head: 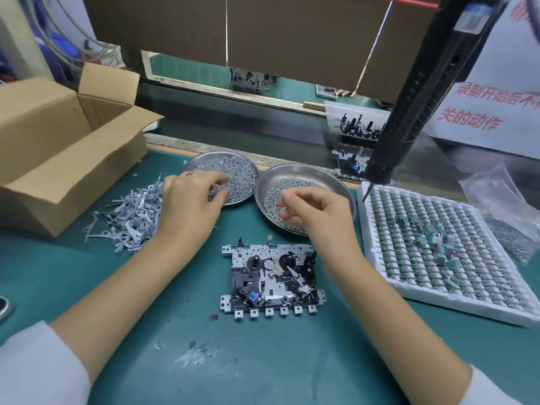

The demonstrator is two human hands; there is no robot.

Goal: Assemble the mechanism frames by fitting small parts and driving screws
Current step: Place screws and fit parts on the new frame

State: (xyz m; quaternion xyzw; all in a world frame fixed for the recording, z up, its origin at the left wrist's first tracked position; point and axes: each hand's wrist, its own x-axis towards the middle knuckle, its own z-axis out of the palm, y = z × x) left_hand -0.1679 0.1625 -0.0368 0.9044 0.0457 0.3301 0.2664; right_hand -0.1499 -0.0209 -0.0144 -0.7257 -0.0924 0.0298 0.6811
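You are working over the mechanism frame, which is lying flat on the green tabletop between your forearms. Beyond the frame to the left, your left hand is reaching into the fuller steel dish of screws, its fingers curling into the heap; whether they are pinching a screw cannot be told. Beyond the frame to the right, your right hand is hovering over the second steel dish, thumb and forefinger narrowing to a pinch, anything held too small to see. Right of the frame, a white tray of small parts is sitting under the hanging black electric screwdriver. Far right, red Chinese writing on a white sign is reading partly "关的动作". Left of the frame, grey metal levers are lying heaped beside an open cardboard box. Bare tabletop is opening nearer you than the frame.
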